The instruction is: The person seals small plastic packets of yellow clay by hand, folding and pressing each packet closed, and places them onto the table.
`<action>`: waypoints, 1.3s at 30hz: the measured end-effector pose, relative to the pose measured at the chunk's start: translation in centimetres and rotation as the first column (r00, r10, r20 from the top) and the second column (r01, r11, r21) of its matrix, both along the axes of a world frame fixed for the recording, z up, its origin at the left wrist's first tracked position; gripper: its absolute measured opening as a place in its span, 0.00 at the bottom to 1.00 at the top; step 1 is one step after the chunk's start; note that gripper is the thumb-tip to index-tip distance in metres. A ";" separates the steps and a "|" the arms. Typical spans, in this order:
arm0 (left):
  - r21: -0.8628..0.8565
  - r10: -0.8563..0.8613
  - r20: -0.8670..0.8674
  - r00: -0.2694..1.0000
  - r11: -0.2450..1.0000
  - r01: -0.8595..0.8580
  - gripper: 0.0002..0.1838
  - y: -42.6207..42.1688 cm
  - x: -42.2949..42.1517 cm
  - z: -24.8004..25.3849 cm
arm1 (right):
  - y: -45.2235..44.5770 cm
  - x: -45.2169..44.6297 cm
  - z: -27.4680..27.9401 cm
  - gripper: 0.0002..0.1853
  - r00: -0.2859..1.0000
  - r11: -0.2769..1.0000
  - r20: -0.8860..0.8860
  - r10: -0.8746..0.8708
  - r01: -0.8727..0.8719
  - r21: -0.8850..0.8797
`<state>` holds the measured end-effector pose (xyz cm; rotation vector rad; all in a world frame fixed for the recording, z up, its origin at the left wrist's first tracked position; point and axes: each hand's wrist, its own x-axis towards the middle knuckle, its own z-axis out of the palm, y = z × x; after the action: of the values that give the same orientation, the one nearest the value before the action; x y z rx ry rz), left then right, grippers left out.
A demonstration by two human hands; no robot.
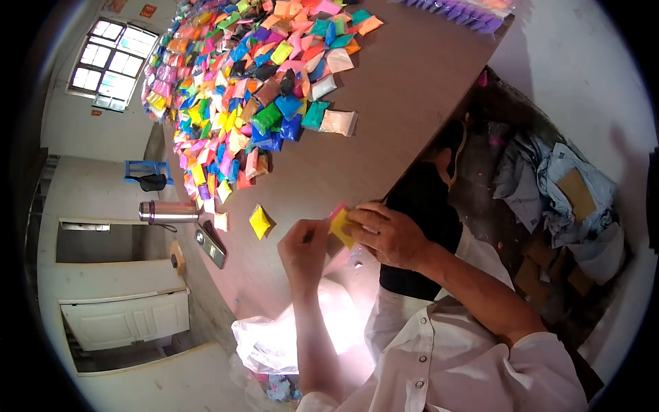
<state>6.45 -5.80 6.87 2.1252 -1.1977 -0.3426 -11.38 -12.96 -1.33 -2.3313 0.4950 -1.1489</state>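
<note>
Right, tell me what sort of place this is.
Probably a small packing or sorting workroom, judging by the big spread of colourful packets on the long table, and the crumpled packaging and brown cardboard on the floor beside it.

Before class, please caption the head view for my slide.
Right hand holds a yellow packet, left hand nearby; colourful packets lie heaped on the table.
</note>
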 end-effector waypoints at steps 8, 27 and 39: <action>-0.002 0.006 0.084 0.996 1.000 -0.005 0.10 0.0 1.8 -1.6 | -0.1 -0.2 0.1 0.18 1.000 1.000 0.001 -0.011 0.011 -0.019; -0.043 0.085 -0.114 0.990 0.995 -0.090 0.13 3.8 0.5 -1.5 | 0.4 0.0 0.2 0.17 0.999 0.999 0.013 -0.029 0.029 0.028; -0.131 0.143 -0.023 0.989 0.981 -0.145 0.14 4.5 1.2 -2.5 | 0.4 0.0 0.5 0.16 0.995 0.997 0.067 -0.079 0.080 -0.002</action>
<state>7.68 -1.28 4.41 2.0762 -1.0231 -0.2065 -11.40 -12.60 -0.80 -2.2873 0.5658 -1.2616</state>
